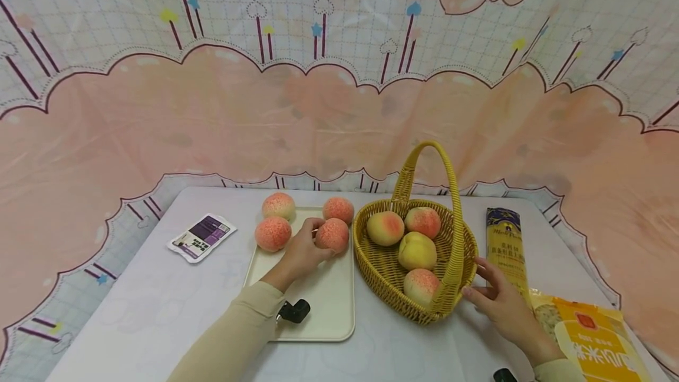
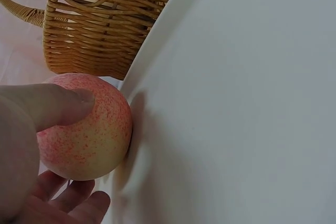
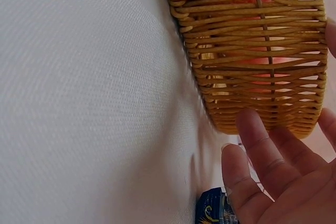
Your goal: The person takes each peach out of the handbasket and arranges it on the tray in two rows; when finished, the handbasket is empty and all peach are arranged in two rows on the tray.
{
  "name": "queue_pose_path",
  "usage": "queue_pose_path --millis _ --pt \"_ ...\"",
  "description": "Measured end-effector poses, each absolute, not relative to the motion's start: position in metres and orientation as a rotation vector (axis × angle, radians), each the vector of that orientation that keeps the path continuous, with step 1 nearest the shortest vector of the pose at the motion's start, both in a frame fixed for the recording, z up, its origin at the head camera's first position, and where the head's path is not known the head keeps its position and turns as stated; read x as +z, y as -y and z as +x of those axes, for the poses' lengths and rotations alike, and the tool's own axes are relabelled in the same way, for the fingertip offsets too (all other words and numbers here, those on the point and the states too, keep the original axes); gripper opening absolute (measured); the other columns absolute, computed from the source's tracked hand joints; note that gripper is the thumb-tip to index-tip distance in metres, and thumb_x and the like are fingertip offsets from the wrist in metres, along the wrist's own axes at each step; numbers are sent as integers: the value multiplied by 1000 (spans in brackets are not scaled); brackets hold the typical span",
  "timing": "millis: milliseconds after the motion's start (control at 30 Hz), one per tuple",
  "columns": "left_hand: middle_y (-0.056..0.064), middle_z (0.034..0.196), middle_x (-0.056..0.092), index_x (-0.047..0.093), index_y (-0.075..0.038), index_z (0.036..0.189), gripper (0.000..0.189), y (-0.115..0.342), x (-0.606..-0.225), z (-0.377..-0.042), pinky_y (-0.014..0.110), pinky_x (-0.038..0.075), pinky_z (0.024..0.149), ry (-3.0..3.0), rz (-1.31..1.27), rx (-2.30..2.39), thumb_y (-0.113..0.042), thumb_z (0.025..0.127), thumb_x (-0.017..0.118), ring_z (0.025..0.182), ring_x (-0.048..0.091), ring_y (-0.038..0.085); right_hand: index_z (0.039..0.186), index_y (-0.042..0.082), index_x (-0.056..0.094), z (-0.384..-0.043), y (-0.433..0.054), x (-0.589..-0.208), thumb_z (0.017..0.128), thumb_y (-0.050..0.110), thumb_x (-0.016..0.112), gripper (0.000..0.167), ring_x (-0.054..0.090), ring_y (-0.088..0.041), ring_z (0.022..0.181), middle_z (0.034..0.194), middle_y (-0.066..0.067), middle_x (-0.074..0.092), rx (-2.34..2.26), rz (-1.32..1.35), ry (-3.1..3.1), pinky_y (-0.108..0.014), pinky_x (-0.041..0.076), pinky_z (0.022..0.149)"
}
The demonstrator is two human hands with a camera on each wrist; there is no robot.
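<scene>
My left hand (image 1: 302,253) grips a speckled pink peach (image 1: 332,236) near the tray's right edge. In the left wrist view the thumb (image 2: 68,106) lies over that peach and the other fingers curl at its opposite side. Another pink peach (image 1: 338,210) sits right behind it. Two more, a paler peach (image 1: 278,206) and a redder peach (image 1: 273,234), stand at the tray's left side. My right hand (image 1: 501,302) touches the right side of a yellow wicker basket (image 1: 379,287), fingers spread and loosely bent against the weave. Several peaches lie inside, among them a yellow peach (image 1: 417,251).
The cream tray (image 1: 318,317) lies left of the basket, whose tall handle (image 1: 455,193) arches upward. A white and purple packet (image 1: 203,237) is at the far left. On the right are a spaghetti pack (image 1: 506,246) and a yellow grain bag (image 1: 594,335).
</scene>
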State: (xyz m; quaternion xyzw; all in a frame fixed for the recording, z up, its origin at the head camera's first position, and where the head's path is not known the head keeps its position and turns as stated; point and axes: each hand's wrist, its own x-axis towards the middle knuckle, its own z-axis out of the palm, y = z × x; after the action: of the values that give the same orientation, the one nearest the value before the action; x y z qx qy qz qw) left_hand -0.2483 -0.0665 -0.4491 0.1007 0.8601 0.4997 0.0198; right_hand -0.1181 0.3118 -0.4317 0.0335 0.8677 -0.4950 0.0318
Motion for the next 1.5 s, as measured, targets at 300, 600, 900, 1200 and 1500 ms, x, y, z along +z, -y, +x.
queue_pose_path --millis 300,600,900,1200,1500 --pt "24 141 51 44 -3 138 65 66 -450 -249 49 42 104 -2623 326 1566 -6 83 79 127 51 38 155 1 22 -119 -312 -432 97 21 68 76 57 -45 118 151 -38 27 -1535 85 -2681 -26 53 78" --pt "25 139 50 44 0 135 63 60 -453 -252 49 42 104 -2621 339 1604 -5 83 79 125 52 39 155 -1 19 -119 -313 -434 98 20 67 77 57 -43 119 152 -39 25 -1533 81 -2663 -27 54 79" --pt "24 134 53 46 0 132 61 54 -455 -252 48 44 100 -2639 325 1642 -8 82 81 120 53 36 156 1 18 -120 -313 -433 99 21 65 77 56 -43 120 153 -38 24 -1520 106 -2647 -28 54 80" --pt "24 133 53 46 2 131 63 51 -455 -252 49 43 101 -2628 338 1657 -11 82 82 121 52 35 156 1 19 -119 -313 -433 99 22 66 77 56 -44 120 152 -39 24 -1528 96 -2654 -29 54 81" --pt "25 144 44 40 5 142 75 55 -442 -251 51 36 109 -2664 348 1620 -13 82 80 133 42 40 156 1 20 -118 -313 -431 99 24 66 77 55 -46 120 152 -39 24 -1524 85 -2666 -33 55 83"
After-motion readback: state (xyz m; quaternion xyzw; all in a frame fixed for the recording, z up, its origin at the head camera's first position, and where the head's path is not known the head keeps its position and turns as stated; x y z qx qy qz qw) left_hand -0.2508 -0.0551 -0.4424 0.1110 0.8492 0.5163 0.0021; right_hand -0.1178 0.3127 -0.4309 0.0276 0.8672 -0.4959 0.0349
